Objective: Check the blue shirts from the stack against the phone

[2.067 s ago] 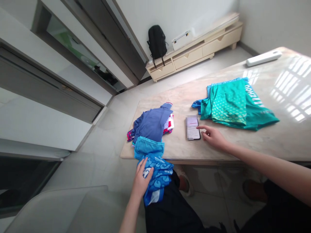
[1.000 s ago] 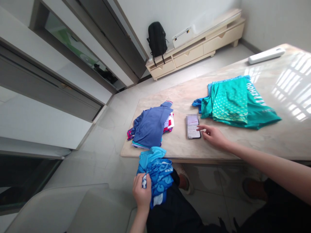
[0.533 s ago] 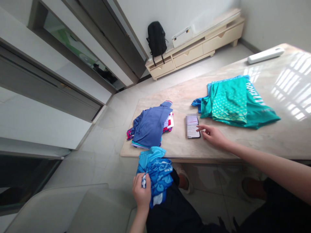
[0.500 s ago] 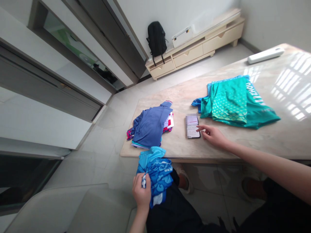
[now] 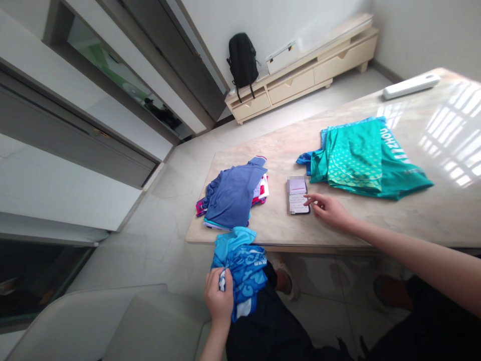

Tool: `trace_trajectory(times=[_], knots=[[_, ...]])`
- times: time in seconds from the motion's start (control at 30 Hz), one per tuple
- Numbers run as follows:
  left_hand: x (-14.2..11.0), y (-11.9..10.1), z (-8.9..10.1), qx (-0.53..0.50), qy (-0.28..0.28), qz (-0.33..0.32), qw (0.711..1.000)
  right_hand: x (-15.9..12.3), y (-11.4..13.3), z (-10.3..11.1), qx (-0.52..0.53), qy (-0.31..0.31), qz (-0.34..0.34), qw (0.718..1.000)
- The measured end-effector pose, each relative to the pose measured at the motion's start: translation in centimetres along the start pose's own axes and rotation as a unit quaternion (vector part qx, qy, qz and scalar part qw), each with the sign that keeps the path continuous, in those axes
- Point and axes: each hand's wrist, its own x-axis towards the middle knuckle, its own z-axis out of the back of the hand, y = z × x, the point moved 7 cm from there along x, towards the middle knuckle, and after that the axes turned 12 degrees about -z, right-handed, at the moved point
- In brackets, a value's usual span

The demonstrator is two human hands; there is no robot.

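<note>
My left hand (image 5: 219, 297) grips a bunched blue patterned shirt (image 5: 246, 271) over my lap, at the table's front edge. My right hand (image 5: 330, 213) reaches over the marble table (image 5: 278, 235), fingers apart, with fingertips at the right side of the screen of a phone (image 5: 298, 200). That phone lies face up with its screen lit. To its left is a pile of folded clothes with a dark blue shirt (image 5: 236, 195) on top. On the right lies a green shirt (image 5: 356, 160), spread over blue cloth.
A long white object (image 5: 411, 86) lies at the table's far right. Behind the table stands a low cream cabinet (image 5: 293, 85) bearing a black backpack (image 5: 242, 60) and a white box (image 5: 281, 57). A pale chair (image 5: 150, 321) is at lower left.
</note>
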Motion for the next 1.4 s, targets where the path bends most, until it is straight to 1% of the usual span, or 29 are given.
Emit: trace_trajectory(times=[0.3, 0.5, 1.0, 1.23, 1.4], knots=[[-0.05, -0.45, 0.09, 0.016, -0.021, -0.057, 0.998, 0.07, -0.22, 0.01, 0.003, 0.001, 0.000, 1.000], [0.10, -0.71, 0.13, 0.021, -0.022, -0.073, 0.997, 0.06, -0.11, -0.04, 0.003, 0.001, 0.001, 1.000], [-0.06, -0.64, 0.13, 0.018, -0.022, -0.067, 0.997, -0.09, 0.14, 0.13, -0.004, -0.007, -0.009, 1.000], [0.01, -0.63, 0.02, 0.015, -0.019, -0.069, 0.997, -0.17, 0.28, 0.44, -0.005, -0.023, -0.004, 1.000], [0.08, -0.67, 0.02, 0.011, -0.021, -0.066, 0.998, -0.16, 0.33, 0.19, -0.005, -0.006, 0.001, 1.000]])
